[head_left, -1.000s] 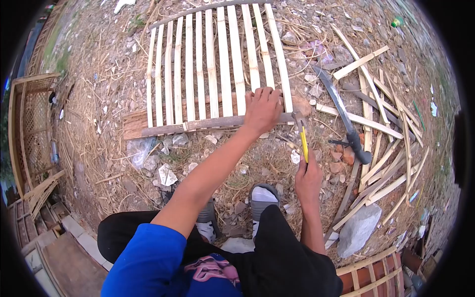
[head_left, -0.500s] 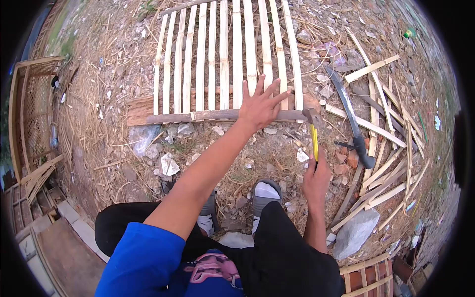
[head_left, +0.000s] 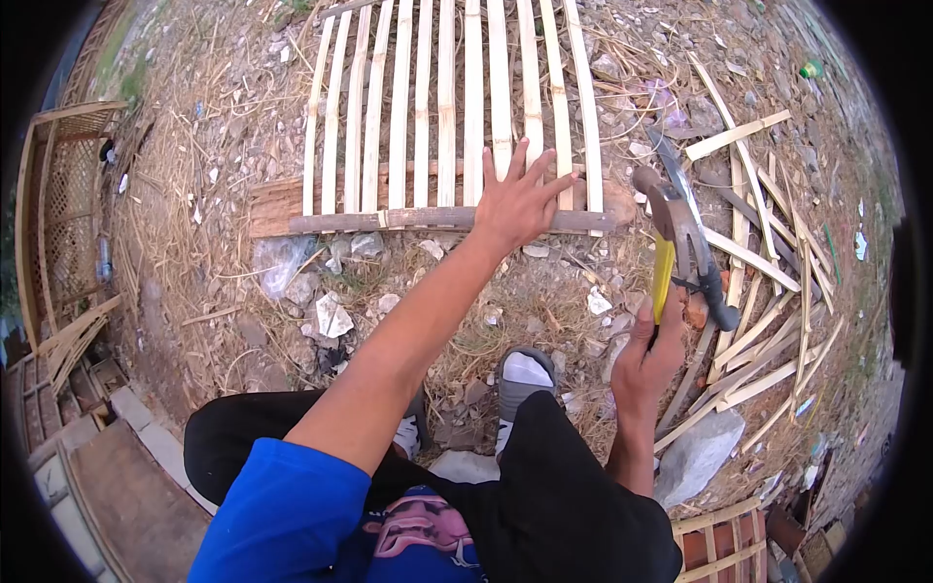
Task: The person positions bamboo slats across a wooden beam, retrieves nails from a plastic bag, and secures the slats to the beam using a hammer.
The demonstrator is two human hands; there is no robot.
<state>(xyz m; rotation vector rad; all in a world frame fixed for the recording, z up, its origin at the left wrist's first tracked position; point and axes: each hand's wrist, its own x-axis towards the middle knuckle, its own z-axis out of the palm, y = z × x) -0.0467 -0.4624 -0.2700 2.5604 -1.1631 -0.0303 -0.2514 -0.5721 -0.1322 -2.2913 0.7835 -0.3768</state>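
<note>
My left hand presses down with its fingers spread, over the near crossbar and the slat ends on the right. Several pale bamboo slats run away from me side by side, their near ends at that crossbar. A weathered wooden plank lies beneath them. My right hand is closed round the handle of a claw hammer with a yellow grip. The hammer head is raised to the right of the crossbar's end, apart from it.
A machete with a dark handle lies right of the hammer, partly hidden by it. Beyond it is a pile of loose bamboo strips. A large grey rock sits near my right knee. A lattice panel stands far left.
The hammer has lifted off the right end of the crossbar and swung up to the right with my right hand. My left hand stays on the slats.
</note>
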